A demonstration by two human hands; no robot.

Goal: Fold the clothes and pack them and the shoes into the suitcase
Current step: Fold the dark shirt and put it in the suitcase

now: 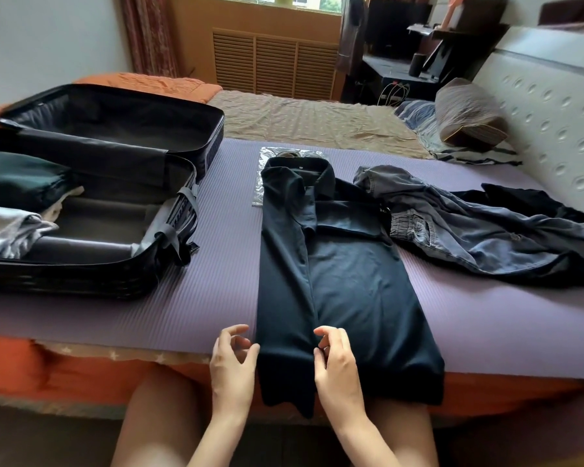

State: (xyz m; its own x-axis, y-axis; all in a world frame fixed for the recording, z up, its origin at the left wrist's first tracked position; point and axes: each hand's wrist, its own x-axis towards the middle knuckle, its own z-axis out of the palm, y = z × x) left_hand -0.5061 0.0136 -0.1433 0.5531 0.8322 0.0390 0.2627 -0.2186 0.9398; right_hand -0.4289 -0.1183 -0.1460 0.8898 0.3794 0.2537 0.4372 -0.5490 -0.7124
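Since both sit at the near hem, the left grip (233, 358) hangs loosely curled and empty just beside the folded edge of the dark shirt (351, 291). The right grip (334, 358) rests curled on the inner fold line; whether it pinches cloth I cannot tell. Likely they are squaring the folded-in left panel. The shirt lies flat on the purple mat (216, 237), with jeans (486, 237) heaped to its right and the open, partly packed suitcase (81, 281) to its left.
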